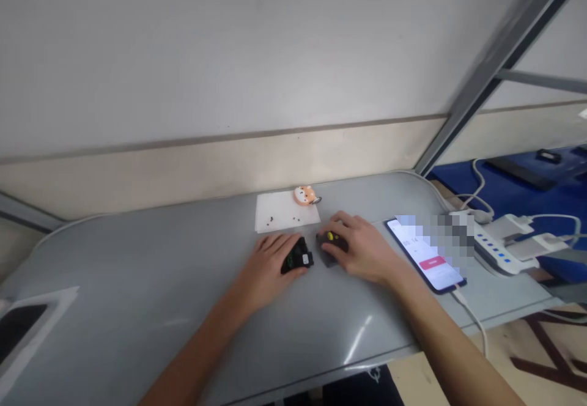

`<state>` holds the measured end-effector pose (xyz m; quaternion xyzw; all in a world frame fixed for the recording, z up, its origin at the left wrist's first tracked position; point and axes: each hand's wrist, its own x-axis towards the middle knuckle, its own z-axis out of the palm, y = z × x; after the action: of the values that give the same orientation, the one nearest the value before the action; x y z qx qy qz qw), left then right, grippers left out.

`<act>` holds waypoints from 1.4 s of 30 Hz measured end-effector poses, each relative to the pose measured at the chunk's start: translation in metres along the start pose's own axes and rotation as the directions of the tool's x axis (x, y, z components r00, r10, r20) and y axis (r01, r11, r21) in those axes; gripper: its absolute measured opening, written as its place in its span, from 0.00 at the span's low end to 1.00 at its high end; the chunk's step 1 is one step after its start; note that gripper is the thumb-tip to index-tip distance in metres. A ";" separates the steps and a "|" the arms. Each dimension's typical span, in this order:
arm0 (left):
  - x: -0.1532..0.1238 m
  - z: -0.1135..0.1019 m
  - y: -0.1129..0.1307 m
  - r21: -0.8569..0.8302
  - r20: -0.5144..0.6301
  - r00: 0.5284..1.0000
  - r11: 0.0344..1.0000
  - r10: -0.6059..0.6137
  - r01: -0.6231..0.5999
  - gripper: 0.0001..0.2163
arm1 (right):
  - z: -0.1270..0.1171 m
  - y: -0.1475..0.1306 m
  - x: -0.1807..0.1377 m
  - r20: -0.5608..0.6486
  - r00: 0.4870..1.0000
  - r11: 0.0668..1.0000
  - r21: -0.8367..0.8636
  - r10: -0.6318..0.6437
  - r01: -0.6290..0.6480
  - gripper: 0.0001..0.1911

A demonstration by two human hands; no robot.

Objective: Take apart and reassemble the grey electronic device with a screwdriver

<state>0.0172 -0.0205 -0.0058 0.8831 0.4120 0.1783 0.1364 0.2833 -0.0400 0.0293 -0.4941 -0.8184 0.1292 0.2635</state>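
Left hand (268, 268) lies palm down on the smooth grey table top (137, 284). Its fingers are curled loosely round a black plastic block (299, 257) with a green mark and a white label. The block rests on the table, and its long axis runs diagonally, far end pointing away and to the right.

Right hand (362, 250) is closed over a black plastic piece with a yellow button (331, 244), button face up. Its long axis cannot be told under the fingers. The two parts sit just beside each other at mid-table, a narrow gap between them.

Beyond them is a white paper sheet (284, 211) with a few dark specks. An orange cartoon-face charm (304, 195) sits at its far edge. To the right lies a lit smartphone (424, 256) with a white cable (472, 317).
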 end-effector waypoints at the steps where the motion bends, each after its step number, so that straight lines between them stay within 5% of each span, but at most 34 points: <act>1: 0.002 0.002 -0.002 -0.011 -0.009 1.000 1.000 -0.013 0.013 0.29 | 0.003 0.003 -0.002 0.013 0.999 0.998 -0.054 0.035 -0.034 0.09; 7: 0.010 -0.008 -0.015 -0.056 -0.084 0.996 0.998 -0.033 0.028 0.29 | 0.016 0.003 0.002 0.026 0.998 0.993 -0.110 0.054 -0.051 0.11; 12: 0.003 -0.016 0.002 -0.078 -0.136 0.990 0.996 0.040 -0.051 0.30 | 0.032 -0.002 0.011 -0.086 0.993 0.992 -0.094 0.077 -0.085 0.07; 18: -0.025 -0.001 0.033 -0.043 0.056 0.984 0.985 0.170 -0.168 0.29 | 0.044 0.002 0.007 -0.139 0.988 0.993 -0.092 0.061 -0.074 0.07; 24: -0.027 -0.005 0.029 0.011 0.012 0.984 0.984 0.179 -0.179 0.27 | 0.047 0.002 0.005 -0.126 0.992 0.999 -0.043 0.015 -0.021 0.08; 29: -0.024 -0.025 -0.010 0.066 -0.247 0.969 0.997 -0.015 0.032 0.13 | 0.045 0.004 0.000 -0.182 0.983 0.999 -0.038 0.020 -0.028 0.09; 32: -0.028 -0.023 -0.029 -0.052 -0.313 0.941 0.991 -0.130 0.120 0.10 | 0.040 0.008 -0.005 -0.242 0.969 0.995 -0.069 0.051 -0.070 0.10; 36: -0.036 -0.016 -0.031 -0.147 -0.285 0.932 0.971 -0.222 0.186 0.09 | 0.038 0.019 -0.011 -0.296 0.950 0.976 -0.160 0.096 -0.148 0.12; 42: -0.038 -0.019 -0.022 -0.198 -0.223 0.955 0.969 -0.194 0.150 0.12 | 0.048 0.022 -0.012 -0.224 0.971 0.977 -0.173 0.081 -0.121 0.13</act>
<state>-0.0283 -0.0342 -0.0048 0.7998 0.4832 0.3075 0.1795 0.2772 -0.0379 -0.0241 -0.5688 -0.7671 0.0115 0.2967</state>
